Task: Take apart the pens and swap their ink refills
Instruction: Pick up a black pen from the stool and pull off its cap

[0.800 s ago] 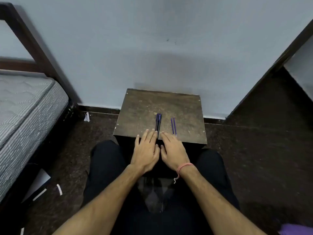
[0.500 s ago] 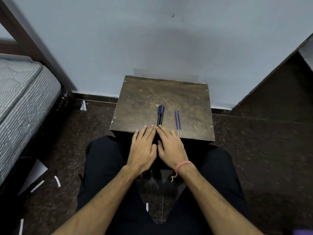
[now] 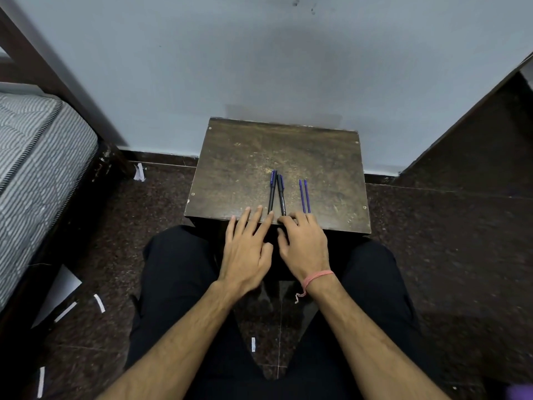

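Observation:
Two dark pens with blue caps lie side by side near the front of a small brown wooden table (image 3: 230, 168): the left pen (image 3: 271, 194) and the right pen (image 3: 281, 197). Two thin blue refills (image 3: 305, 196) lie parallel just to their right. My left hand (image 3: 248, 246) rests flat at the table's front edge, fingers spread, fingertips beside the left pen's lower end. My right hand (image 3: 304, 243), with a pink wrist band, has its fingers curled at the lower ends of the right pen and the refills. Neither hand holds anything.
The table stands against a pale blue wall. A bed with a striped mattress (image 3: 34, 168) and dark frame is at the left. Scraps of white paper (image 3: 62, 290) lie on the dark speckled floor. My legs in black trousers flank the table.
The view has tilted down and the pens' lower ends have spread slightly apart. My hands have stayed at the table's front edge, the right fingers curling a little.

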The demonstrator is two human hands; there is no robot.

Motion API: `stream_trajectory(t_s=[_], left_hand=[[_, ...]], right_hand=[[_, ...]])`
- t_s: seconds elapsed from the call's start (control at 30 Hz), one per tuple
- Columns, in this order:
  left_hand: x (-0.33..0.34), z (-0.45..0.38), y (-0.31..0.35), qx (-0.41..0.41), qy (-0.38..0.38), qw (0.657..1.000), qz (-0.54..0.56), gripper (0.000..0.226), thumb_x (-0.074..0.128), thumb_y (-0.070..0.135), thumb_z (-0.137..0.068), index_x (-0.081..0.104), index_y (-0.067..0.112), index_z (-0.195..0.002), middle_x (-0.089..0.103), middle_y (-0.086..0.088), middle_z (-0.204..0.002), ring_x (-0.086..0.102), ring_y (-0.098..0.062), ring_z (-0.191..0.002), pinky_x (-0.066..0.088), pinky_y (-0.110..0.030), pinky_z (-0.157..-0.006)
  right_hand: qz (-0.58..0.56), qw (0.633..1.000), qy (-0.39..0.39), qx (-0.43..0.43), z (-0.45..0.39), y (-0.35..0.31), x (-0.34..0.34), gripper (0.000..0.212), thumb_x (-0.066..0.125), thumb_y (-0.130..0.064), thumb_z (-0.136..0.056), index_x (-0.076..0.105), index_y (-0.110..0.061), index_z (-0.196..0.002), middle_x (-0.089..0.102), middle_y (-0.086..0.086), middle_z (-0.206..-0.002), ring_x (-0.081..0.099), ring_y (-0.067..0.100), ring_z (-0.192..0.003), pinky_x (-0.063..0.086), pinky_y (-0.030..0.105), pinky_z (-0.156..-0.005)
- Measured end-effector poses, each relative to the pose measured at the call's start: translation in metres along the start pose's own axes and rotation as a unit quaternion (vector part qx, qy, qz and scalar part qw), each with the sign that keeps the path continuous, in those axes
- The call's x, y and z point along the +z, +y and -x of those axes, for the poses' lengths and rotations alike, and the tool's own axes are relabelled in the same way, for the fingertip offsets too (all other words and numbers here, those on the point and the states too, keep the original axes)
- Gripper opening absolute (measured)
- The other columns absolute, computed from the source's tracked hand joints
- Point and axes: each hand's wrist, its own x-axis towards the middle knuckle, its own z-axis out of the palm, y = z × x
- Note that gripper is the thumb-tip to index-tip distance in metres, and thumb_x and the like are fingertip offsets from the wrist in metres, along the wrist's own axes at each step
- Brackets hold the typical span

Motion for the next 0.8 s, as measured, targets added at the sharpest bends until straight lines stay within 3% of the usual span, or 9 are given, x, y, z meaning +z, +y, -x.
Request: stream_trajectory(t_s=[0.13, 0.27, 0.47, 0.57, 0.67, 0.73, 0.8], left_hand=[[0.003, 0.0, -0.003, 0.003, 0.005, 1.0, -0.008, 0.075, 0.033, 0.034, -0.101, 0.031, 0.028, -0.176, 0.023, -0.002, -0.186, 0.009, -0.022, -0.175, 0.003, -0.053, -0.141], [0.003, 0.0, -0.002, 0.004, 0.007, 1.0, -0.013, 0.075, 0.033, 0.035, -0.102, 0.031, 0.028, -0.176, 0.024, -0.002, -0.186, 0.01, -0.023, -0.175, 0.004, -0.052, -0.141], [0.002, 0.0, 0.001, -0.001, 0.014, 1.0, -0.003, 0.075, 0.032, 0.036, -0.101, 0.032, 0.028, -0.176, 0.026, -0.002, -0.185, 0.012, -0.024, -0.174, 0.004, -0.053, -0.141], [0.001, -0.001, 0.004, -0.005, 0.02, 1.0, 0.012, 0.076, 0.032, 0.036, -0.101, 0.032, 0.028, -0.176, 0.027, -0.002, -0.185, 0.013, -0.024, -0.174, 0.004, -0.053, -0.141], [-0.002, 0.0, 0.007, -0.014, 0.036, 0.999, 0.039, 0.069, 0.043, 0.032, -0.107, 0.032, 0.025, -0.176, 0.028, -0.001, -0.185, 0.014, -0.021, -0.174, 0.005, -0.052, -0.141], [-0.007, 0.0, 0.014, -0.029, 0.08, 0.994, 0.072, 0.06, 0.051, 0.032, -0.111, 0.044, 0.024, -0.17, 0.041, 0.001, -0.179, 0.027, -0.02, -0.17, 0.016, -0.053, -0.139], [-0.012, 0.001, 0.023, -0.041, 0.138, 0.985, 0.097, 0.041, 0.052, 0.042, -0.112, 0.065, 0.029, -0.15, 0.066, 0.01, -0.152, 0.053, -0.011, -0.146, 0.038, -0.049, -0.125]], right_hand=[[-0.014, 0.999, -0.012, 0.033, 0.0, 0.004, -0.005, 0.012, 0.071, -0.022, -0.097, 0.076, -0.02, -0.107, 0.068, -0.003, -0.103, 0.066, 0.023, -0.099, 0.055, 0.033, -0.069], [-0.059, 0.996, -0.009, 0.066, 0.002, 0.007, -0.008, 0.015, 0.072, -0.019, -0.096, 0.08, -0.018, -0.107, 0.071, -0.001, -0.102, 0.072, 0.025, -0.092, 0.057, 0.037, -0.077], [-0.163, 0.975, 0.089, 0.124, 0.012, 0.01, -0.02, 0.013, 0.079, -0.016, -0.092, 0.086, -0.017, -0.103, 0.075, -0.008, -0.097, 0.073, 0.011, -0.08, 0.063, 0.034, -0.081], [-0.234, 0.947, 0.152, 0.16, 0.019, 0.013, -0.033, 0.013, 0.081, -0.014, -0.089, 0.087, -0.019, -0.099, 0.077, -0.009, -0.094, 0.076, 0.006, -0.079, 0.066, 0.036, -0.079], [-0.313, 0.904, 0.223, 0.187, 0.033, 0.012, -0.05, 0.016, 0.085, -0.012, -0.086, 0.087, -0.021, -0.098, 0.077, -0.014, -0.092, 0.078, 0.005, -0.079, 0.066, 0.027, -0.077], [-0.379, 0.869, 0.25, 0.197, 0.045, 0.006, -0.06, 0.016, 0.087, -0.012, -0.086, 0.087, -0.022, -0.099, 0.079, -0.012, -0.092, 0.08, 0.008, -0.083, 0.064, 0.021, -0.076], [-0.438, 0.844, 0.236, 0.2, 0.058, -0.004, -0.062, 0.016, 0.088, -0.013, -0.087, 0.088, -0.024, -0.099, 0.081, -0.007, -0.095, 0.081, 0.012, -0.086, 0.063, 0.019, -0.077]])
